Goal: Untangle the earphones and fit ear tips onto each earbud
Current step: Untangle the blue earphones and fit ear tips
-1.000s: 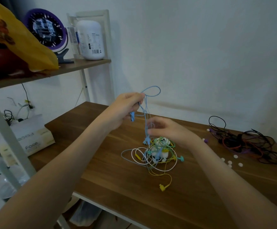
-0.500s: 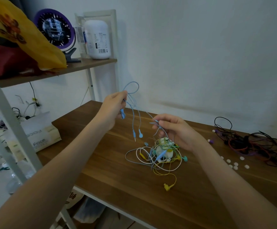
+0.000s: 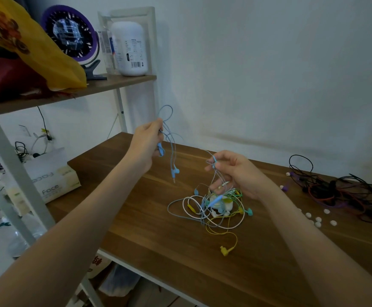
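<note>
My left hand is raised above the wooden table and pinches a loop of the blue earphone cable; a blue earbud and the jack dangle below it. My right hand pinches another part of the same blue cable, which runs down into a tangled pile of white, yellow, green and blue earphones. A yellow jack trails from the pile toward the table's front. Several white ear tips lie to the right.
A heap of black, red and purple earphones lies at the far right. A tissue box sits left of the table. The shelf above holds a purple fan, a white bottle and a yellow bag.
My left hand has moved left and away from my right hand, drawing the blue cable apart. The blue earbud and jack now hang free below it, out of the pile.
</note>
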{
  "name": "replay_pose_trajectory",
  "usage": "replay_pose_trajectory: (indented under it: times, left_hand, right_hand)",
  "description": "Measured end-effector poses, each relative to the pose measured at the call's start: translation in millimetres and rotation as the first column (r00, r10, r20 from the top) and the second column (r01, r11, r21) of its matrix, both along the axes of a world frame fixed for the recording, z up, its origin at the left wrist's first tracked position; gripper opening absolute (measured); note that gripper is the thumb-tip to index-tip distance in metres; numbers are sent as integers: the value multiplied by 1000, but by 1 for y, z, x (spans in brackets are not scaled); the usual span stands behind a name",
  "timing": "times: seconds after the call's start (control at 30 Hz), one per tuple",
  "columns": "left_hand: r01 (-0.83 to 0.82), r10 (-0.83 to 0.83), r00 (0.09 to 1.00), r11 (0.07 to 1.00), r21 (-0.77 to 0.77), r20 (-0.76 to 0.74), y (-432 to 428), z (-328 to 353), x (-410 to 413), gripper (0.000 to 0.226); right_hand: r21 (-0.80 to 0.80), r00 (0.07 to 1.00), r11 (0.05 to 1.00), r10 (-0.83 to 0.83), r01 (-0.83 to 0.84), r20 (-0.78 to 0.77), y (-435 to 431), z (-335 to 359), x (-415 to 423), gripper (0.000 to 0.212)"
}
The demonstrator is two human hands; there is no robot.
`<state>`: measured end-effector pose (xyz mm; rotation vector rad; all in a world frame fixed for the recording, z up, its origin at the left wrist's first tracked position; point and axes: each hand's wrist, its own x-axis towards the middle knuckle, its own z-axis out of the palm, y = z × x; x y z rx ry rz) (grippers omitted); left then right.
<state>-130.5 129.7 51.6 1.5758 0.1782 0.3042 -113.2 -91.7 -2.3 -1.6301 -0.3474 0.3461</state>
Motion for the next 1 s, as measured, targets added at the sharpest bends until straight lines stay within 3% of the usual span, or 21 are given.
replay_pose_trajectory:
  times: [0.17,0.3,0.37,0.6,0.77,1.0]
  left_hand:
    - [3,-3,1000,1000,-25,17,2,3,-3,26]
    - [-3,3,1000,999,-34,10,4,6,-7,25]
    - [26,-26,1000,999,-37,13,5,8,-9,24]
    - [214,-218,975,970,115,28,3,15,-15,29]
    - [232,-235,971,969,90,33,1,15,-18,29]
    - [398,-398,916,917,7,59,-8,20,-24,34]
  right_hand:
    - [-95,986,991,-84,98,140,10,0,6,6]
    - [-261,940,950,-80,173,332,18,3,8,11]
    - [-254,920,943,-107,213,376,22,5,8,13]
    - [-116,909,947,-245,298,338,22,11,10,10]
    - [-84,931,961,-231,264,283,18,13,6,12]
    - [-181,926,963,-124,199,357,16,18,1,37]
